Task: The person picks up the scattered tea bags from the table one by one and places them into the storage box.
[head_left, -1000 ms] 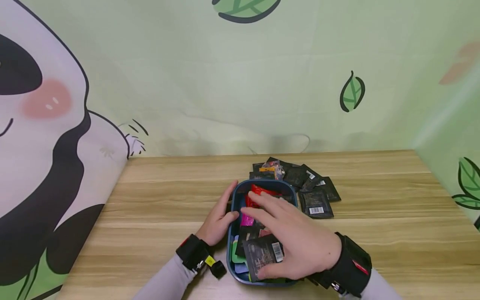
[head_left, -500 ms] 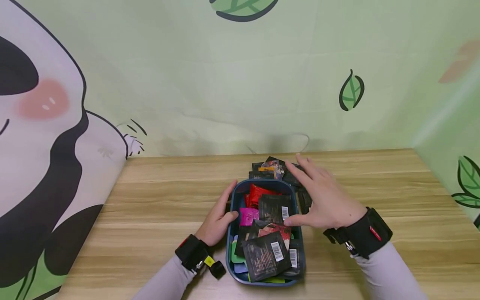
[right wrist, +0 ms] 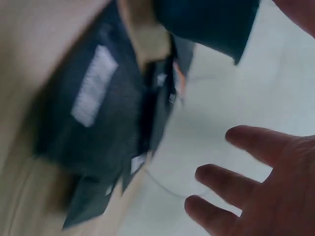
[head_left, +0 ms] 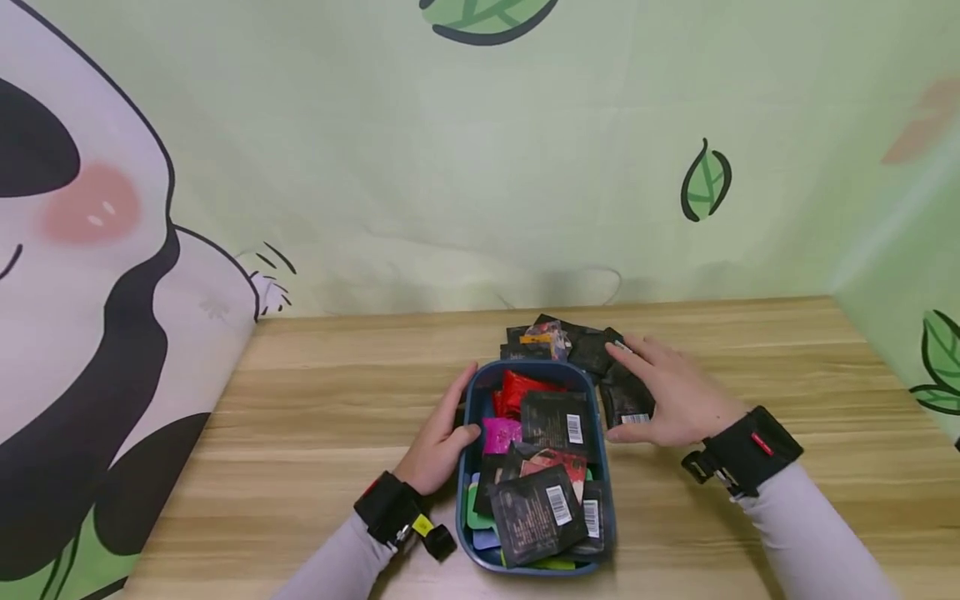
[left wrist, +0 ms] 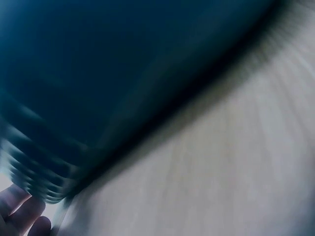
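Observation:
A blue plastic bin (head_left: 609,500) holds flat black packets, with a barcoded packet (head_left: 536,512) on top at the near end. Red packets (head_left: 521,392) and a pink packet (head_left: 500,434) lie toward its far end. My left hand (head_left: 437,446) rests against the bin's left side, fingers stretched along the wall and thumb at the rim. To the right of the bin, my right hand (head_left: 678,396) is spread over a black packet (head_left: 628,396) and partly hides it. In the right wrist view its fingers (right wrist: 229,187) are apart and hold nothing.
Behind the bin, more black packets (head_left: 592,354) and a packet with orange print (head_left: 542,337) lie loosely piled on the wooden table (head_left: 337,392). A pale green printed backdrop (head_left: 375,167) rises at the table's far edge.
My right hand has moved from above the bin to the loose packets on its right. A black packet has come to lie in the bin's far half. The left hand stays on the bin.

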A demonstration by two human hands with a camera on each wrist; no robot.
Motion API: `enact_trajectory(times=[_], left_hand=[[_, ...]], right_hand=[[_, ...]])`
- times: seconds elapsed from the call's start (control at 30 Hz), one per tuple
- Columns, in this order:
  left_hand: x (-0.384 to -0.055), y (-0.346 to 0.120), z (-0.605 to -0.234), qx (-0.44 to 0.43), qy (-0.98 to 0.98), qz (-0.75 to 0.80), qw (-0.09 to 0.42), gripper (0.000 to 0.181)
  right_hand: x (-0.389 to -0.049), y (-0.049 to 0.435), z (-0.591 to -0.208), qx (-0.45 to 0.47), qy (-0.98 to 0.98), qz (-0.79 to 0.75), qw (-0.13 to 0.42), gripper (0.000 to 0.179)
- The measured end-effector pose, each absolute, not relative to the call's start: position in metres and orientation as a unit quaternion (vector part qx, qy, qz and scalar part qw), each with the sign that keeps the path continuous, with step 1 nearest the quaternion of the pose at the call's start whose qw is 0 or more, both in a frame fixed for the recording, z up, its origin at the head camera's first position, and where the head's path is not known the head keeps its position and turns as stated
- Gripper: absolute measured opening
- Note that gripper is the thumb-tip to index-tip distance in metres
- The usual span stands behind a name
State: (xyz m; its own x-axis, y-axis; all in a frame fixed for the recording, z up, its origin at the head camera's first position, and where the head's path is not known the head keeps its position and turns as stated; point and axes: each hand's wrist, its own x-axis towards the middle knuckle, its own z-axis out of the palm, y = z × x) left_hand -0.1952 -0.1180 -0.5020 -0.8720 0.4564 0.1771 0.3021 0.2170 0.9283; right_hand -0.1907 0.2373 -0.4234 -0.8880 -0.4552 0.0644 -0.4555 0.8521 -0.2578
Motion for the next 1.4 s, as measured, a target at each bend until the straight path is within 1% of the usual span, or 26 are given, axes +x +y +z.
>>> enact_trajectory(times=[0.13, 0.33, 0.5, 0.63, 0.73, 0.93, 1.07, 1.27, 1.4], left_hand=[[-0.196, -0.120, -0.500, 0.240, 0.780, 0.575, 0.062, 0.075], [-0.196, -0.119, -0.502, 0.248, 0.775, 0.579, 0.061, 0.075], [-0.196, -0.117, -0.504, 0.241, 0.777, 0.578, 0.062, 0.076], [-0.196, -0.116, -0.504, 0.236, 0.776, 0.582, 0.066, 0.076], [-0.196, -0.116, -0.503, 0.238, 0.775, 0.582, 0.065, 0.076], [-0.195, -0.118, -0.503, 0.243, 0.775, 0.580, 0.062, 0.077], [-0.195, -0.118, -0.503, 0.254, 0.776, 0.576, 0.050, 0.077], [-0.195, -0.119, -0.504, 0.257, 0.783, 0.565, 0.039, 0.076], [-0.196, -0.120, -0.504, 0.254, 0.782, 0.568, 0.042, 0.076]], right_hand=[[-0.191, 0.242, -0.430, 0.271, -0.958, 0.096, 0.001, 0.108], [-0.192, 0.245, -0.442, 0.319, -0.945, 0.073, -0.020, 0.092], [-0.192, 0.247, -0.449, 0.322, -0.943, 0.069, -0.038, 0.084], [-0.194, 0.248, -0.451, 0.322, -0.943, 0.076, -0.033, 0.078], [-0.196, 0.246, -0.452, 0.323, -0.943, 0.081, -0.024, 0.076], [-0.201, 0.241, -0.460, 0.298, -0.951, 0.080, -0.001, 0.078], [-0.200, 0.238, -0.463, 0.273, -0.957, 0.096, 0.009, 0.075], [-0.196, 0.233, -0.451, 0.228, -0.962, 0.151, 0.000, 0.071], [-0.195, 0.227, -0.438, 0.227, -0.956, 0.184, 0.016, 0.072]])
